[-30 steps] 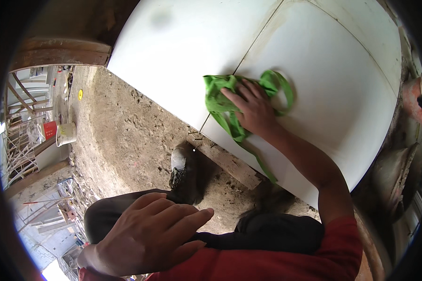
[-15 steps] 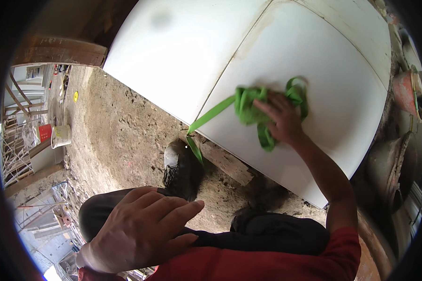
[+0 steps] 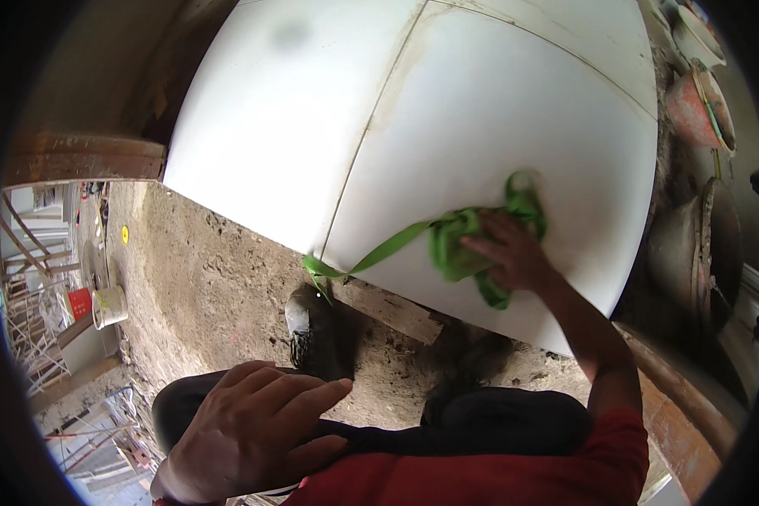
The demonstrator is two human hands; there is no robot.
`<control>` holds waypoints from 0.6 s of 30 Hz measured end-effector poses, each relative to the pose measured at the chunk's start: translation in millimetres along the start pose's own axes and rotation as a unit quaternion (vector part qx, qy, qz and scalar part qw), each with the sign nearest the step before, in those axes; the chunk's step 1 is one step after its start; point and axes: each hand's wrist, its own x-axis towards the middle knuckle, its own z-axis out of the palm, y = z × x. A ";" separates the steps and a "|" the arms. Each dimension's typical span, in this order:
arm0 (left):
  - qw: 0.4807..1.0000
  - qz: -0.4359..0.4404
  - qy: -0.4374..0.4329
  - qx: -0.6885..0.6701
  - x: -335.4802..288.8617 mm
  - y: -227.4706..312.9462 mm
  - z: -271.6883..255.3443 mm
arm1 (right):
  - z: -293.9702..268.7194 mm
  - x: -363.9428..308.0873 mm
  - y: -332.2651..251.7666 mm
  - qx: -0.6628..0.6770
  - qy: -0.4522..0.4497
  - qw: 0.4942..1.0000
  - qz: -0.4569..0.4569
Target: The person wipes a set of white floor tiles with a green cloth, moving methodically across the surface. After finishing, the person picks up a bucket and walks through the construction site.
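My right hand (image 3: 510,253) presses a bunched green cloth (image 3: 455,253) against a large white tile (image 3: 523,126), near its front edge. The fingers lie over the bundle, and part of the cloth is hidden beneath them. From the bundle a long green strip trails left, over the tile's edge, toward my boot (image 3: 305,325). Above my bent left knee hangs my left hand (image 3: 261,422), its fingers apart and nothing in them. Dark joint lines divide the tile from the neighbouring white tiles.
A broken wood piece (image 3: 388,310) lies along the tiles' front edge on rough, dusty ground (image 3: 219,270). Right of the tiles stand a reddish bucket (image 3: 691,114) and a dark rounded tub (image 3: 679,270). A pale bucket (image 3: 108,308) and stacked poles are far left; a wooden beam (image 3: 84,160) borders the tiles.
The view has shifted, with the tiles sitting further left. My right hand is still on the green cloth, now nearer the tile's front edge. The trailing strip sags more. My left hand stays much the same.
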 end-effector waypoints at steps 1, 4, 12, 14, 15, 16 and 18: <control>1.000 -0.009 -0.013 -0.010 1.0 -1.9 -0.5 | -13.4 -16.3 19.8 -0.018 0.005 0.999 0.036; 0.999 0.004 -0.022 0.027 2.3 -3.8 1.0 | -40.7 -26.6 77.5 -0.058 0.181 0.967 0.169; 0.999 0.043 -0.018 0.018 20.5 8.4 7.8 | 19.4 60.3 17.8 -0.051 0.244 0.960 0.124; 0.997 0.062 -0.028 0.030 29.9 9.0 9.4 | 43.4 36.5 -42.1 0.003 0.148 0.987 0.069; 0.995 0.079 -0.036 0.042 34.7 9.0 9.7 | 49.0 18.8 -62.8 0.011 0.124 0.992 0.018; 0.993 0.093 -0.044 0.054 39.2 9.1 9.3 | 48.6 -7.0 -73.7 0.021 0.090 0.995 0.037; 0.990 0.105 -0.069 0.065 45.8 9.8 6.1 | 38.0 -61.5 -73.0 0.017 0.101 0.988 0.118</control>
